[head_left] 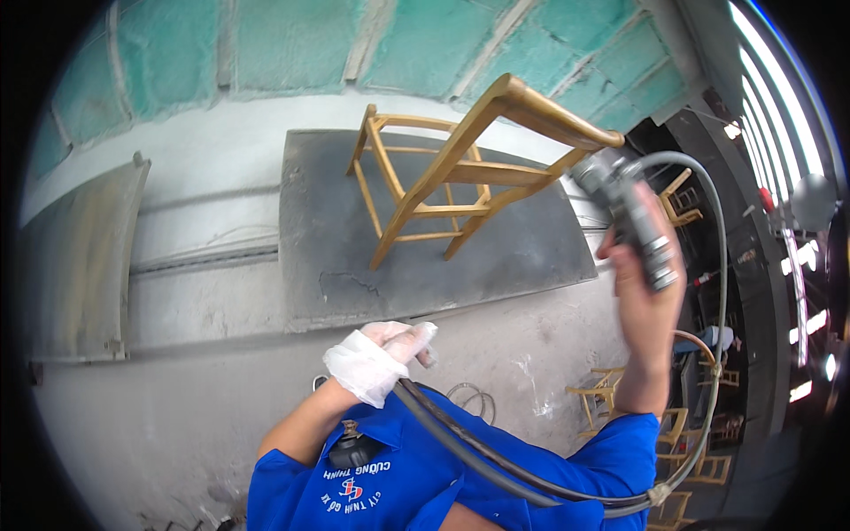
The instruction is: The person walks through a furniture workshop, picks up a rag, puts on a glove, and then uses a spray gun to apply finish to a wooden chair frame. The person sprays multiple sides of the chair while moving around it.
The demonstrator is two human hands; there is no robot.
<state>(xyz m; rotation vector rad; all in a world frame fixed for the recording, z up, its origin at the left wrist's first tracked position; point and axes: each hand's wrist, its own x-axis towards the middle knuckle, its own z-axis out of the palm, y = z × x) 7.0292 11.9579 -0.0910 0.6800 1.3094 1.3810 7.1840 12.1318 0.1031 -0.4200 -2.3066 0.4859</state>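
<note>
Wooden chair frame (460,168), pale slats, upside down on dark slab (354,265). Right hand (645,265) raised, fist around metal spray gun (624,212). Gloved left hand (376,354) clasps black hoses (469,447), near.

A chair frame (452,177) stands tilted on a flat board (354,257), toward the board's far right corner, its top rail reaching out past the board's right edge. The spray gun (624,217) sits just beside that rail, in the right hand (646,292), off the board's right side. The left hand (381,354) hangs before the board's near edge, touching the hoses (478,451) that run right along the chest. More chairs (611,398) stand on the floor to the right, below the board's near right corner.
</note>
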